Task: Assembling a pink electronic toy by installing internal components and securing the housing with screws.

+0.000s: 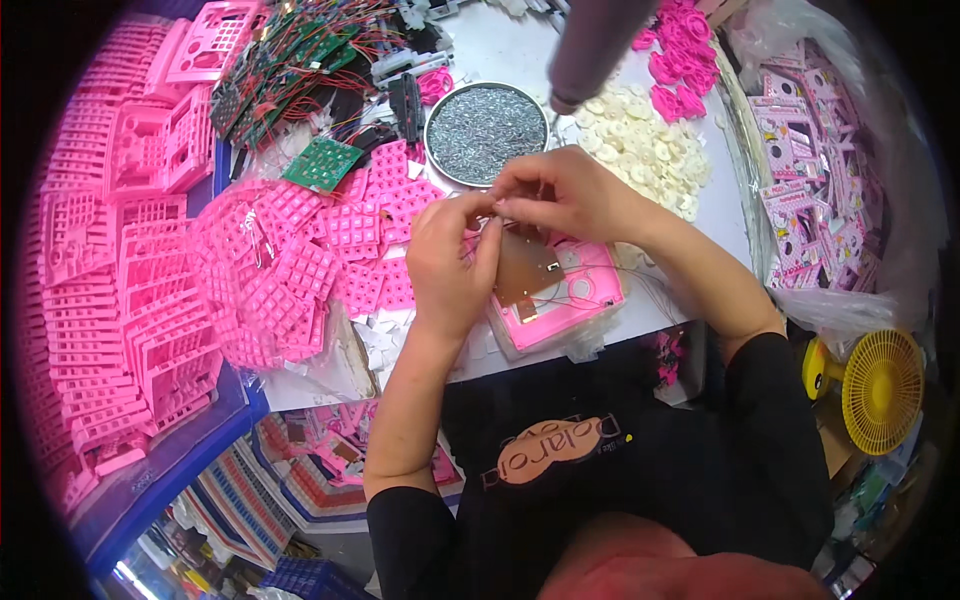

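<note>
My left hand and my right hand meet over a pink plastic housing near the table's front edge. Thumbs and fingers of both are pinched together at almost one spot; what they hold is too small to make out. Beneath the fingers a brown circuit board lies over part of the housing. Thin wires trail from the housing's right side. Just beyond my fingertips stands a round tray full of small metal screws.
Pink keypads are heaped at the left, near a green circuit board and wired boards. Stacked pink housings fill the far left. Cream discs lie behind my right hand. A dark cylindrical tool hangs overhead. A yellow fan stands right.
</note>
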`<state>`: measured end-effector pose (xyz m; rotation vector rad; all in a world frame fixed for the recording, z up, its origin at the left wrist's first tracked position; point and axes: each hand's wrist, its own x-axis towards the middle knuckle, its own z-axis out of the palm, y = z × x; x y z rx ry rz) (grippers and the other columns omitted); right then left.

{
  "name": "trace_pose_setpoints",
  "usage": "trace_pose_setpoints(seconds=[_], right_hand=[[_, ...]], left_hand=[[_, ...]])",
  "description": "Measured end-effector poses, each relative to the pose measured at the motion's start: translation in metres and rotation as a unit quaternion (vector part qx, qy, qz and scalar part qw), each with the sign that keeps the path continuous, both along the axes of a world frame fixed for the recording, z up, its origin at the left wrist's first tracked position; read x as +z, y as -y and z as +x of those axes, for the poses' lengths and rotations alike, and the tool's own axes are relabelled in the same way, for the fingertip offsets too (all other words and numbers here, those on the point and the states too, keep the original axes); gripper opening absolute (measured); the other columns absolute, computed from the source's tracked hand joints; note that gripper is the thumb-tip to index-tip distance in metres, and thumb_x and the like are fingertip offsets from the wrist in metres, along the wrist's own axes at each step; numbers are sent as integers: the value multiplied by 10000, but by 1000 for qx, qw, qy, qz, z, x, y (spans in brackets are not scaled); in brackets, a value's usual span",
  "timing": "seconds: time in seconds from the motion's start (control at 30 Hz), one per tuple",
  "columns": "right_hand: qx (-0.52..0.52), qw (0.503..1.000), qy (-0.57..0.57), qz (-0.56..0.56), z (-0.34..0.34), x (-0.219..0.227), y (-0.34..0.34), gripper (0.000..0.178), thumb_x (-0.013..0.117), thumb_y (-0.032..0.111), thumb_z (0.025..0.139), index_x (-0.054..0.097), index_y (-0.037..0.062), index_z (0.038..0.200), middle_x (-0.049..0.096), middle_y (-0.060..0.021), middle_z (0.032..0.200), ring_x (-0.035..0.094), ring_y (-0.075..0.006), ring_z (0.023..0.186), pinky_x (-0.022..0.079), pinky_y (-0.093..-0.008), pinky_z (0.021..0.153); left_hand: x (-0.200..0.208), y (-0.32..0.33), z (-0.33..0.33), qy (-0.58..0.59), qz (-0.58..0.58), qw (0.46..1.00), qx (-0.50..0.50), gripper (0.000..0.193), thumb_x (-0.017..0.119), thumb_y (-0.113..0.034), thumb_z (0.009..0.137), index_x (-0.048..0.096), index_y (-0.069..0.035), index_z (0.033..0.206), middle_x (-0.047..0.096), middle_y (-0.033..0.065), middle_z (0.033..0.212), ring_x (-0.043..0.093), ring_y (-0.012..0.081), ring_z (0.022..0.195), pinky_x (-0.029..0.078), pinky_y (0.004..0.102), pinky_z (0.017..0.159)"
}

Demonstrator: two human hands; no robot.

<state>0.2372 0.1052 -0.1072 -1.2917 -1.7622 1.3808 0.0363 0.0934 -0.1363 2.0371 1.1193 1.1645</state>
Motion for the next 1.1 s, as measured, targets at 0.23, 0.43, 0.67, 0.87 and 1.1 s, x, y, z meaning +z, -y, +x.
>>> trace_pose_setpoints(seconds=[0.23,0.43,0.67,0.87,1.1], right_hand=[[-53,998,34,26,1,-1,19,151,693,163,895,707,34,971,719,-112,781,707,-244,674,541,-354,624],[-26,943,167,286,-2,-9,25,142,700,133,873,690,62,996,695,-115,848,672,-326,757,536,-414,665],[-58,956,50,282,-3,-14,44,241,690,50,869,681,31,1108,687,-99,922,650,-214,732,509,-331,625],[10,989,12,146,7,3,43,264,696,107,863,674,38,1117,673,-109,905,663,-209,741,520,-329,635],[-12,984,150,96,74,21,28,258,697,126,811,692,64,1062,651,-97,780,653,-291,785,531,-378,687]], left_hand=[[-9,6,6,117,-102,988,-4,228,715,25,848,627,0,1057,720,118,941,704,194,802,549,284,714],[-7,9,5,57,-90,994,25,198,737,-15,840,680,4,1028,712,112,851,694,194,718,538,300,658],[-9,9,-7,-37,30,999,9,99,763,-33,818,719,-29,907,691,78,795,638,189,679,486,322,634],[-9,8,-7,-14,114,992,-56,125,788,-24,787,712,-43,884,686,73,784,633,205,704,476,327,641],[-8,17,-18,24,-81,996,22,69,749,-60,821,720,-52,883,662,85,751,610,232,691,460,355,690]])
